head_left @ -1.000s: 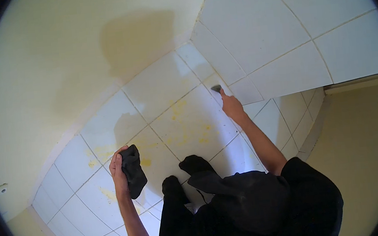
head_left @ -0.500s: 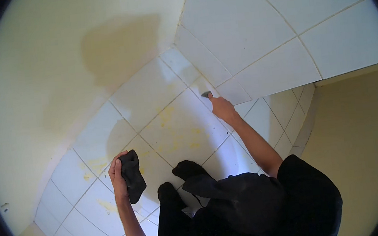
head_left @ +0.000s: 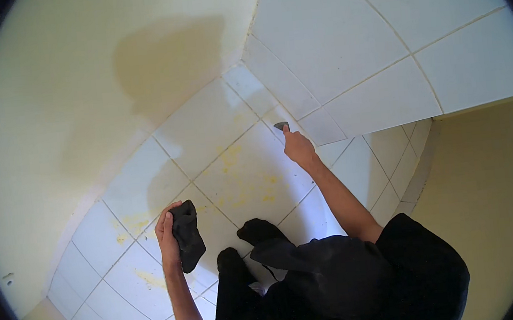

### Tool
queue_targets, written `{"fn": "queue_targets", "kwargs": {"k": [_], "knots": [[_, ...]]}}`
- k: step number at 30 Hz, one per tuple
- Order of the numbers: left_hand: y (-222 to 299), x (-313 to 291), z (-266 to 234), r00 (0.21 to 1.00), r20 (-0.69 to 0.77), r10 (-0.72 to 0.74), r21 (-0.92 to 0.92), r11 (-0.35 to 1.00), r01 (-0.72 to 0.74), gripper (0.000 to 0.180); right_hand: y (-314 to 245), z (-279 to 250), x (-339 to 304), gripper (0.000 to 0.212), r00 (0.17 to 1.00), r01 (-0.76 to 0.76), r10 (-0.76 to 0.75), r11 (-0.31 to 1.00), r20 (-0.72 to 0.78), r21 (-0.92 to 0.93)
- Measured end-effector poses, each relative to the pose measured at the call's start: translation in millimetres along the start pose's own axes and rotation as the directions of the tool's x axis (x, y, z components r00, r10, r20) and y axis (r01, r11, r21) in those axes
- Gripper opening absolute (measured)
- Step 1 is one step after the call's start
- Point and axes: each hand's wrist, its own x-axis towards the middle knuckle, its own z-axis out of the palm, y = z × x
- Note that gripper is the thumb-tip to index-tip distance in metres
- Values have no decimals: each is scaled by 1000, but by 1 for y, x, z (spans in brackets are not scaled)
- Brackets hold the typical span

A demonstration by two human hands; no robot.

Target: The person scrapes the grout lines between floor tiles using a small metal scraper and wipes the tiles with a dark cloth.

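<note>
My right hand (head_left: 298, 148) is closed around a scraper (head_left: 281, 125), whose handle is hidden in the fist. Its small dark grey blade points away from me, at a white floor tile (head_left: 275, 118) close to the foot of the tiled wall. Whether the blade touches the tile I cannot tell. On the left, my left hand (head_left: 167, 239) grips a folded black cloth (head_left: 188, 237) above the floor, thumb against its side. Yellow stains (head_left: 230, 157) are spread over the floor tiles between the two hands.
A plain cream wall (head_left: 66, 104) rises at the left, bearing a head-shaped shadow. White wall tiles (head_left: 331, 35) stand at the far right. My feet in black socks (head_left: 257, 231) rest on the floor. Another yellow patch (head_left: 150, 278) lies below the left hand.
The whole view has shifted slightly. My right hand and the scraper have moved a little to the left over the tile. The cloth in my left hand has tilted slightly.
</note>
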Motion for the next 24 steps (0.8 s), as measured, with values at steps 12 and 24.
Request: {"fn": "queue_targets", "kwargs": {"k": [12,24], "knots": [[2,0,2,999,28,-37,-51,998,39,40,27,0,17,52,999,44,-43,987,-7,154],[12,-11,-3,999,25,-33,-46,998,34,37,28,12,19,59,999,7,-14,990,47,139]]}}
